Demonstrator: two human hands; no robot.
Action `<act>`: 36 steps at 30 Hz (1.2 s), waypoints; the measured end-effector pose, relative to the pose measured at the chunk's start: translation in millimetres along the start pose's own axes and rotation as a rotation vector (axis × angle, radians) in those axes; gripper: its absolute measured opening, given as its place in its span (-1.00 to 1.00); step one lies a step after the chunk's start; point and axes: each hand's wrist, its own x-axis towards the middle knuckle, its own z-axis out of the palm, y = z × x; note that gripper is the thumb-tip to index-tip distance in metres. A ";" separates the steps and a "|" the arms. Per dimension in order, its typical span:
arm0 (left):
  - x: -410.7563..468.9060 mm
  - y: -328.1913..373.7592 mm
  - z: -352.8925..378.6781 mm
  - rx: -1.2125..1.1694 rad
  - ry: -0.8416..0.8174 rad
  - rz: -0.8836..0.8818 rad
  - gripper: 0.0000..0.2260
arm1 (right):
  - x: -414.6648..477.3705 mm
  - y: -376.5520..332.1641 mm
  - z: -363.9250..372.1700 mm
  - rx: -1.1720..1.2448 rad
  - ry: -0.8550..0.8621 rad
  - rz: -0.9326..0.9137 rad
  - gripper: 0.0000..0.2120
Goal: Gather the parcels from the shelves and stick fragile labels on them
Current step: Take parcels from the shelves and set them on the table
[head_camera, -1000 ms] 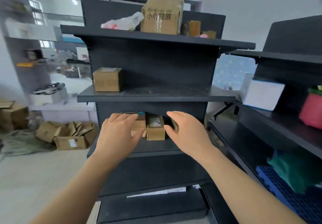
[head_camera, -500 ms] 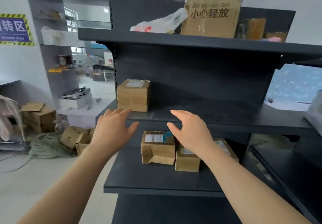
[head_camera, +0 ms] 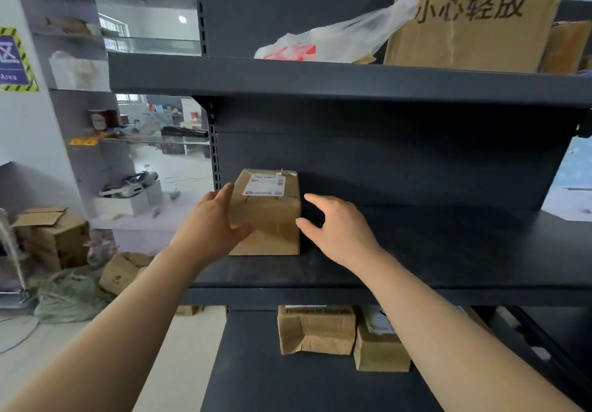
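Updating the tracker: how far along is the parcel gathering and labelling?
Done: nothing visibly gathered or labelled. In hand: the left hand touches the brown cardboard parcel on the dark metal middle shelf; the right hand open beside it. Left: lifting it, two crumpled brown parcels below, the big printed cardboard box on top, all labelling.

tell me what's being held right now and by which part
Nothing is gripped yet: the left hand touches the left side of the parcel, the right hand is open beside it.
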 end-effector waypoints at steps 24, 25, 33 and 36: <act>-3.4 31.1 44.2 -0.484 0.076 0.164 -0.30 | -34.0 33.0 -18.6 0.167 0.095 0.090 -0.30; -6.5 37.7 44.1 -0.490 0.063 0.196 -0.29 | -43.9 32.6 -24.6 0.159 0.122 0.110 -0.30; -53.1 92.3 39.8 -0.603 -0.140 0.507 -0.28 | -150.9 9.3 -73.3 0.092 0.313 0.386 -0.27; -82.7 118.7 43.1 -0.675 -0.266 0.612 -0.27 | -205.5 -5.8 -92.5 0.042 0.378 0.509 -0.27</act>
